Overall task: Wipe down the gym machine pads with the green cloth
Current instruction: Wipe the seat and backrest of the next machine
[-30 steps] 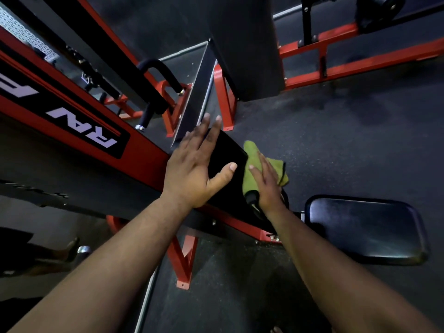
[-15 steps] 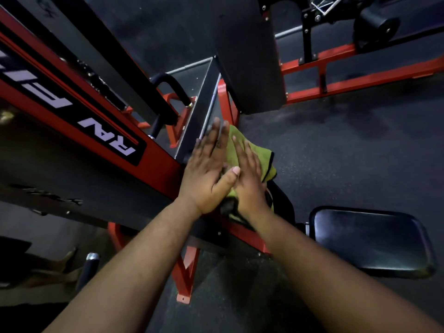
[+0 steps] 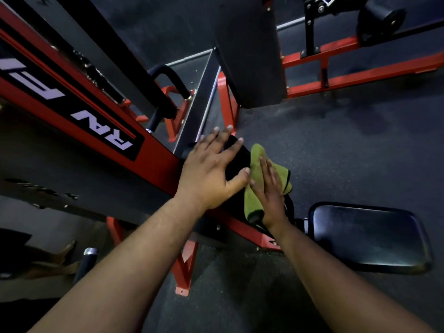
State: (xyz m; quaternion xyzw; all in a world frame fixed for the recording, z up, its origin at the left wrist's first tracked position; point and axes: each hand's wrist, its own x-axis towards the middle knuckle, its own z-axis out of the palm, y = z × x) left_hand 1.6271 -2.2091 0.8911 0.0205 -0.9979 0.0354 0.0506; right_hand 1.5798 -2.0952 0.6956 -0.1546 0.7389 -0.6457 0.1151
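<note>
A narrow black pad (image 3: 236, 162) stands on the red machine frame at the centre. My left hand (image 3: 211, 169) lies flat on its left face, fingers straight and spread, thumb out to the right. The green cloth (image 3: 257, 164) is draped over the pad's right edge. My right hand (image 3: 269, 191) presses the cloth against the pad with straight fingers. A larger black seat pad (image 3: 367, 236) sits low on the right, untouched.
A red frame beam with white lettering (image 3: 96, 121) runs diagonally on the left. A tall black upright pad (image 3: 249, 51) rises behind. A black curved handle (image 3: 168, 85) sits left of it. More red bars (image 3: 360, 75) cross the dark rubber floor (image 3: 336, 145).
My right hand slid the cloth up the pad beside the left hand, then came back down toward its right edge. The left hand stayed flat on the pad.
</note>
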